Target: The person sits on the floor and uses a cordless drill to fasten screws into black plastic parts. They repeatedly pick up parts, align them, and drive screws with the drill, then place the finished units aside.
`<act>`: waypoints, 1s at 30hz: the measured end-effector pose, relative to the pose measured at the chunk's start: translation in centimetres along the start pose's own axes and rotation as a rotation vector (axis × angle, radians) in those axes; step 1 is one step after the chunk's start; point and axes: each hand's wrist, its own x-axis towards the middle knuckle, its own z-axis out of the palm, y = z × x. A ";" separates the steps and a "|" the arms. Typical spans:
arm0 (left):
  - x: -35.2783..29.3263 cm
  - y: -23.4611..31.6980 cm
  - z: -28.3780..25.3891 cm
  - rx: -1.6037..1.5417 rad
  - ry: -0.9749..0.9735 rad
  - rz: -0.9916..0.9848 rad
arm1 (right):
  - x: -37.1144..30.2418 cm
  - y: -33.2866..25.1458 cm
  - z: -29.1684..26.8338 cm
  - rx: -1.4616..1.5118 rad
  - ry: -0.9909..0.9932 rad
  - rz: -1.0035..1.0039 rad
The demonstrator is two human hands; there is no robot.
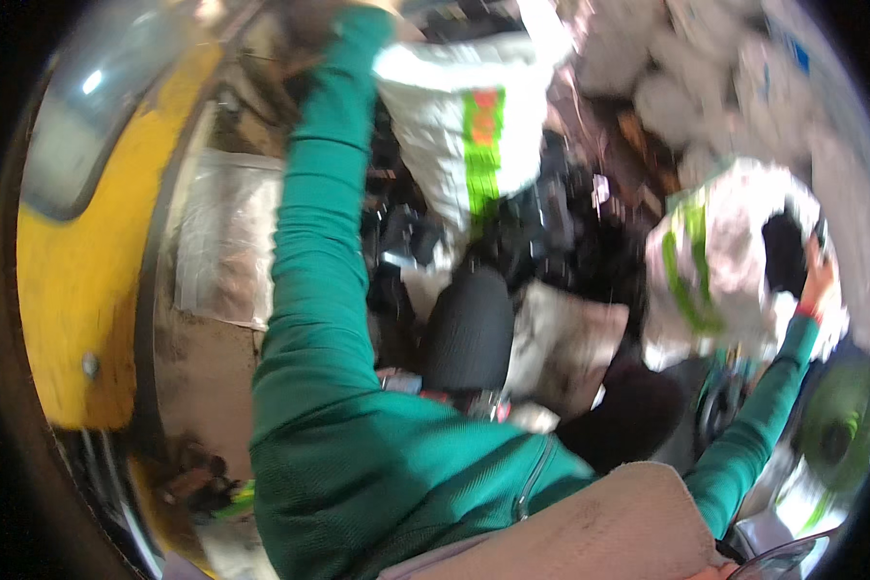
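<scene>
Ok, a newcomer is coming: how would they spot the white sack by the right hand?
From the yellow panel at left, cross the black heap rightward. There the white sack has the right hand at its edge. Unlike the top-centre sack with its orange mark, it shows a dark patch.

Sack [469,121] ahead — another sack [723,266] right

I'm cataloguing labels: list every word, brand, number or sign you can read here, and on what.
No text can be read.
White plastic sack with a green stripe and orange patch, upper centre: any print is too blurred to read.
White plastic sack with green bands, right: likewise too blurred.
Flat yellow panel, left: no lettering seen.
</scene>
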 end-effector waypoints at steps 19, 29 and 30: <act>-49.1 -8.5 13.8 -0.150 -1.402 0.014 | -37.2 -12.5 10.8 -0.082 -0.463 -0.276; -49.9 -6.1 10.5 -0.030 -1.237 -0.927 | -43.5 -8.2 20.1 -0.170 -0.616 -0.252; -50.4 -6.3 10.7 -0.094 -1.234 -1.008 | -43.5 -8.2 19.8 -0.164 -0.609 -0.208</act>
